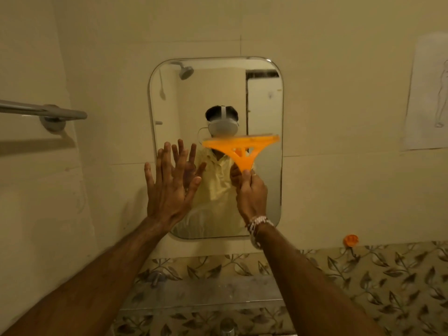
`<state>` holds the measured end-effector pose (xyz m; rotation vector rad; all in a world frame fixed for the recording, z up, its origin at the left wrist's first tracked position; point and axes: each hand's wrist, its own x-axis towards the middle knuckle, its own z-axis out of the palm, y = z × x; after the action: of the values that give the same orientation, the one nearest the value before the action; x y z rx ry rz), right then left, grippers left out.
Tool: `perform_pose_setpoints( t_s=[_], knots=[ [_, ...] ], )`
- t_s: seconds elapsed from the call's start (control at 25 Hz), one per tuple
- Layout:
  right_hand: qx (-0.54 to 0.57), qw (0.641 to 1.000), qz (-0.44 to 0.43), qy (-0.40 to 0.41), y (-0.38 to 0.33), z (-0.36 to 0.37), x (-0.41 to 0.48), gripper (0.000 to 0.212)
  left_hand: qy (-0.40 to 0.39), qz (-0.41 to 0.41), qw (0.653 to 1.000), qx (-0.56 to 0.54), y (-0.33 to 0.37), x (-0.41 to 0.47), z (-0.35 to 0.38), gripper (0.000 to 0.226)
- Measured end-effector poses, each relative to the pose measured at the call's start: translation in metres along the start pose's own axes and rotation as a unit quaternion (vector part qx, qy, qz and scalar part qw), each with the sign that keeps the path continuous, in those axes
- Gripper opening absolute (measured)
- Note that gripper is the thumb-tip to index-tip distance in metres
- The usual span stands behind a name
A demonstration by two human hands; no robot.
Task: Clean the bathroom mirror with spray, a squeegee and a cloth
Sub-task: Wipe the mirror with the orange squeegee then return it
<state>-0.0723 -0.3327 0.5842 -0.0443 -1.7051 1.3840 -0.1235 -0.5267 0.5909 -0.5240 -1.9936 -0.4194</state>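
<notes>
A rounded rectangular mirror [264, 98] hangs on the cream wall straight ahead. My right hand [252, 192] grips the handle of an orange squeegee [238, 145], whose blade lies across the right half of the glass at mid height. My left hand [169, 187] is flat with fingers spread, pressed at the mirror's left edge. The lower glass looks streaked and wet. No spray bottle or cloth is in view.
A metal towel bar [43, 112] juts out from the left wall. A glass shelf [206, 292] and a tap [226, 327] sit below the mirror against leaf-patterned tiles. An orange hook [351, 240] and a paper sketch [429, 93] are on the right wall.
</notes>
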Motion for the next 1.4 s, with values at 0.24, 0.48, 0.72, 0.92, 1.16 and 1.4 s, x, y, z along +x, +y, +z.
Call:
perform_pose_setpoints(
  t_s=[0.24,0.48,0.72,0.92,1.16,1.4],
  knots=[
    [-0.034,0.999,0.023,-0.024,0.017,-0.007,0.015,0.044,0.010,0.011,1.000,-0.004,0.004,-0.004,0.017,0.077],
    [-0.081,0.991,0.102,-0.043,0.096,-0.032,-0.061,0.043,0.005,0.016,1.000,-0.002,0.008,-0.013,0.025,0.075],
    [-0.054,0.994,0.088,-0.026,0.076,-0.045,-0.061,0.045,-0.010,0.009,1.000,-0.011,0.018,-0.008,0.020,0.079],
    [-0.055,0.998,0.039,0.016,0.027,-0.047,0.001,0.047,-0.009,0.015,1.000,-0.018,0.021,-0.010,0.021,0.077],
    [-0.070,0.994,0.086,-0.013,0.079,-0.047,-0.034,0.045,-0.035,0.004,0.999,-0.002,0.014,-0.028,0.031,0.076],
    [-0.075,0.986,0.149,-0.020,0.141,-0.049,-0.098,0.046,-0.055,0.006,0.998,0.013,0.016,-0.040,0.039,0.074]
  ],
)
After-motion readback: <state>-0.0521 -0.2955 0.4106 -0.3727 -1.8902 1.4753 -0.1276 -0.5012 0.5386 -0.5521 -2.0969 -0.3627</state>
